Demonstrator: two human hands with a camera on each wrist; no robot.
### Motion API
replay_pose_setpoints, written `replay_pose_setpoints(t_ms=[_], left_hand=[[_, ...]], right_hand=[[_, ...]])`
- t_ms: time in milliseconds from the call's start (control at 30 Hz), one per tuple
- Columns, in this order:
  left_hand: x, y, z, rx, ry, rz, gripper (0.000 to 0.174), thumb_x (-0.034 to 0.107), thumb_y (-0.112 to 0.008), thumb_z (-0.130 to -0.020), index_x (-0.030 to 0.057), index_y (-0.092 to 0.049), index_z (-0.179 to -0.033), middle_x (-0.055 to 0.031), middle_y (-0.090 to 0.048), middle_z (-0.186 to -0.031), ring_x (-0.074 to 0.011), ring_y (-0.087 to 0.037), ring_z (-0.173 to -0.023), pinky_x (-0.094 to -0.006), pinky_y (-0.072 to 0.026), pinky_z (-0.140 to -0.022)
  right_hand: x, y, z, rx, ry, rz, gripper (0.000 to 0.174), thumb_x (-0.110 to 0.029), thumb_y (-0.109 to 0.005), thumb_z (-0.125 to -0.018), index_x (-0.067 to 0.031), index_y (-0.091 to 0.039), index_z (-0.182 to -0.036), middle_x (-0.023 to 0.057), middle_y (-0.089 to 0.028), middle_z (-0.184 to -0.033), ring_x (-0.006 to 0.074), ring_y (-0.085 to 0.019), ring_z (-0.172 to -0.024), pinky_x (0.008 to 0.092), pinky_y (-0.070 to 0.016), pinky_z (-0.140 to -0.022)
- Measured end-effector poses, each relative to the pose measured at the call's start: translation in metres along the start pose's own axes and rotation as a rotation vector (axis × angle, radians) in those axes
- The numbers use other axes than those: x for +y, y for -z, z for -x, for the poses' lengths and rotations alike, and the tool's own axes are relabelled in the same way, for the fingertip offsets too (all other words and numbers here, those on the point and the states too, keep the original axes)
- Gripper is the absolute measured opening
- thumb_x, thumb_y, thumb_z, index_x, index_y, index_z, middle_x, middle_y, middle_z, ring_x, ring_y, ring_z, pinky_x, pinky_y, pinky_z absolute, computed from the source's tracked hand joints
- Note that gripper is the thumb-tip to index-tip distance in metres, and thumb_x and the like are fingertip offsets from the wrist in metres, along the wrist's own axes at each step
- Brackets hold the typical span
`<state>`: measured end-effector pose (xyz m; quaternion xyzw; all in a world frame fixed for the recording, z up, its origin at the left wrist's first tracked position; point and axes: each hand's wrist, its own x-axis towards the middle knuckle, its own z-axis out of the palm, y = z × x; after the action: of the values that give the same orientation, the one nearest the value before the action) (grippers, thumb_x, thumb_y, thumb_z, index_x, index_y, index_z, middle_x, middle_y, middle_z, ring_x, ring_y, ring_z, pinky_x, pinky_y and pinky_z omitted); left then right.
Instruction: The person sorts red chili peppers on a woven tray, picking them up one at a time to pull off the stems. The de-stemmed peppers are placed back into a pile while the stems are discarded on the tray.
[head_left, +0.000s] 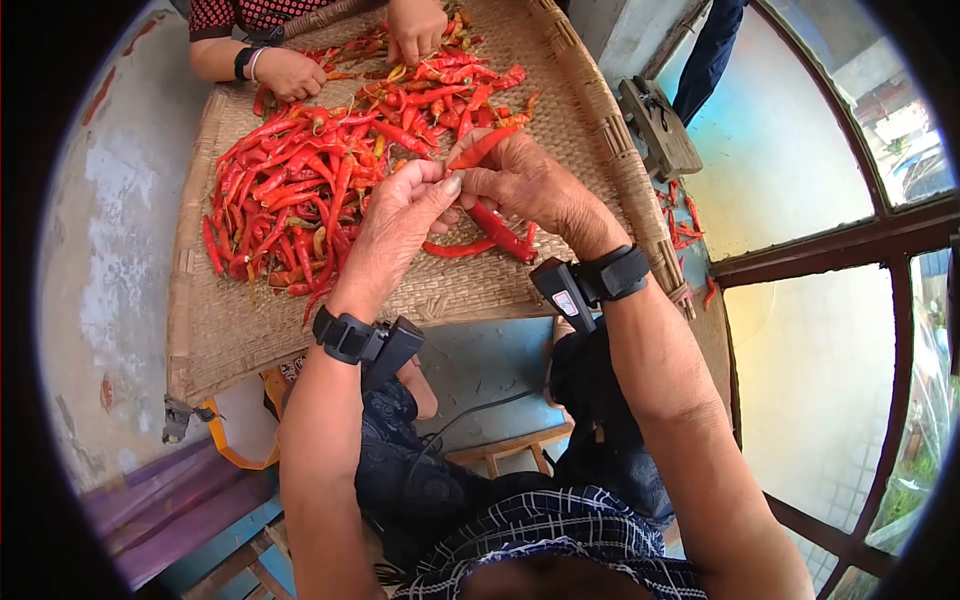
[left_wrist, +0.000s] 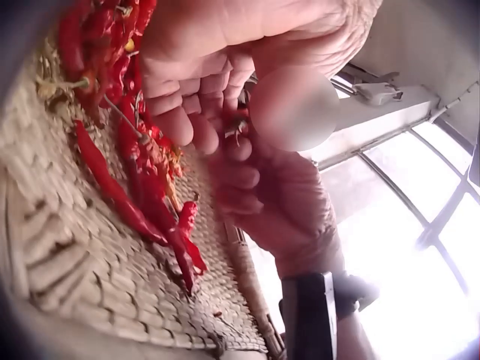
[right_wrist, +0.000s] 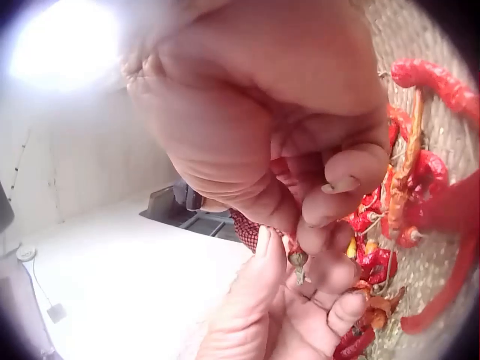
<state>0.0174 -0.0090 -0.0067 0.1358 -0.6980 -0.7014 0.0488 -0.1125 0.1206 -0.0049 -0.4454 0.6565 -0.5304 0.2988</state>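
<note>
In the head view, my right hand [head_left: 535, 185] pinches a red chili pepper [head_left: 485, 148] between thumb and bent fingers, its pointed end sticking out to the upper right. The pepper's green stem cap [right_wrist: 298, 259] shows below the right fingertips in the right wrist view. Against that stem end, my left hand [head_left: 400, 215] brings its thumb [right_wrist: 262, 255] and bent fingers from either side. Much of the pepper is hidden by the fingers. Just beneath the hands, a thicker red chili pepper [head_left: 500, 235] lies at the near side of the woven tray [head_left: 400, 300].
A large heap of red chili peppers [head_left: 290, 200] covers the tray's middle and left. Across from me, another person's hands [head_left: 290, 73] work at the heap's far edge. A raised rim [head_left: 610, 120] bounds the tray's right side; windows [head_left: 800, 360] stand beyond, with loose peppers [head_left: 690, 215] below.
</note>
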Motion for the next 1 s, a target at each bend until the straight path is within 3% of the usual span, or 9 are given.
replay_pose_setpoints(t_ms=[100, 267, 333, 400, 433, 567, 800, 900, 1000], left_hand=[[-0.003, 0.0, 0.002, 0.016, -0.016, 0.018, 0.023, 0.027, -0.057, -0.093, 0.0056, -0.056, -0.102, -0.0002, -0.062, -0.085, -0.0063, -0.055, -0.075, -0.0219, -0.0445, -0.069], [0.012, 0.016, 0.006, 0.305, -0.214, 0.059, 0.018, 0.02, -0.058, -0.091, 0.0032, -0.058, -0.096, -0.0048, -0.064, -0.082, -0.007, -0.056, -0.069, -0.022, -0.0462, -0.064], [0.016, 0.042, 0.007, 0.532, -0.381, 0.244, 0.02, 0.023, -0.059, -0.092, 0.0045, -0.058, -0.098, -0.0069, -0.064, -0.084, -0.0092, -0.057, -0.069, -0.0239, -0.0483, -0.066], [0.011, 0.082, 0.008, 0.462, -0.535, 0.742, 0.033, 0.025, -0.057, -0.094, -0.0029, -0.053, -0.111, -0.0134, -0.062, -0.098, -0.0151, -0.058, -0.081, -0.0273, -0.0489, -0.074], [0.011, 0.098, 0.013, 0.352, -0.514, 0.964, 0.039, 0.026, -0.056, -0.094, -0.0063, -0.05, -0.114, -0.0151, -0.062, -0.101, -0.0172, -0.057, -0.084, -0.0283, -0.0485, -0.076], [0.01, 0.099, 0.021, 0.199, -0.429, 1.262, 0.05, 0.029, -0.054, -0.094, -0.0135, -0.046, -0.118, -0.0177, -0.06, -0.102, -0.0217, -0.054, -0.086, -0.0309, -0.0476, -0.077], [0.014, 0.043, 0.008, 0.173, -0.268, 0.622, 0.03, 0.026, -0.055, -0.094, 0.002, -0.056, -0.113, -0.0077, -0.064, -0.093, -0.0111, -0.057, -0.075, -0.0244, -0.0475, -0.069], [0.009, 0.023, 0.004, 0.079, -0.106, 0.366, 0.029, 0.022, -0.057, -0.093, 0.0032, -0.055, -0.115, -0.004, -0.062, -0.09, -0.0064, -0.055, -0.073, -0.019, -0.0472, -0.066], [-0.003, 0.008, 0.003, 0.065, -0.038, 0.204, 0.029, 0.023, -0.057, -0.094, 0.0032, -0.055, -0.114, -0.0031, -0.061, -0.091, -0.0056, -0.055, -0.073, -0.0194, -0.0471, -0.067]], right_hand=[[-0.012, 0.004, 0.006, -0.004, -0.107, -0.072, 0.014, -0.012, -0.064, -0.085, -0.0004, -0.064, -0.092, 0.0046, -0.065, -0.074, 0.0109, -0.059, -0.066, 0.0264, -0.048, -0.058], [0.009, 0.03, -0.001, 0.283, -0.077, -0.443, 0.015, -0.021, -0.061, -0.091, -0.0074, -0.064, -0.096, -0.0037, -0.06, -0.071, 0.0017, -0.051, -0.059, 0.017, -0.0379, -0.05], [0.039, 0.032, -0.008, 0.36, -0.048, -0.143, 0.012, -0.017, -0.062, -0.088, -0.007, -0.064, -0.095, 0.0014, -0.062, -0.07, 0.0112, -0.058, -0.059, 0.025, -0.0445, -0.052], [0.056, 0.028, -0.009, 0.445, 0.062, 0.812, 0.01, -0.009, -0.061, -0.084, -0.0073, -0.064, -0.094, 0.0084, -0.063, -0.071, 0.0247, -0.064, -0.067, 0.0371, -0.0497, -0.059], [0.051, 0.023, -0.007, 0.38, -0.044, 0.739, 0.015, -0.006, -0.058, -0.081, -0.0099, -0.065, -0.094, 0.0134, -0.063, -0.078, 0.0333, -0.064, -0.079, 0.0438, -0.0505, -0.069], [0.043, 0.018, -0.009, 0.259, -0.025, 1.098, 0.016, -0.009, -0.056, -0.081, -0.0127, -0.067, -0.091, 0.0118, -0.064, -0.086, 0.032, -0.064, -0.08, 0.0415, -0.0509, -0.069], [0.026, 0.032, 0.006, 0.237, -0.02, 0.957, 0.012, -0.012, -0.06, -0.077, -0.014, -0.07, -0.084, 0.0124, -0.062, -0.091, 0.0311, -0.061, -0.086, 0.0411, -0.0487, -0.074], [0.016, 0.031, 0.011, 0.411, 0.259, 0.912, 0.013, -0.014, -0.065, -0.077, -0.0077, -0.068, -0.088, 0.0134, -0.062, -0.084, 0.0307, -0.061, -0.078, 0.04, -0.0482, -0.07], [-0.002, 0.028, 0.014, 0.393, 0.118, 0.81, 0.011, -0.014, -0.063, -0.078, -0.0054, -0.066, -0.084, 0.0146, -0.064, -0.083, 0.0357, -0.063, -0.077, 0.0408, -0.0515, -0.069]])
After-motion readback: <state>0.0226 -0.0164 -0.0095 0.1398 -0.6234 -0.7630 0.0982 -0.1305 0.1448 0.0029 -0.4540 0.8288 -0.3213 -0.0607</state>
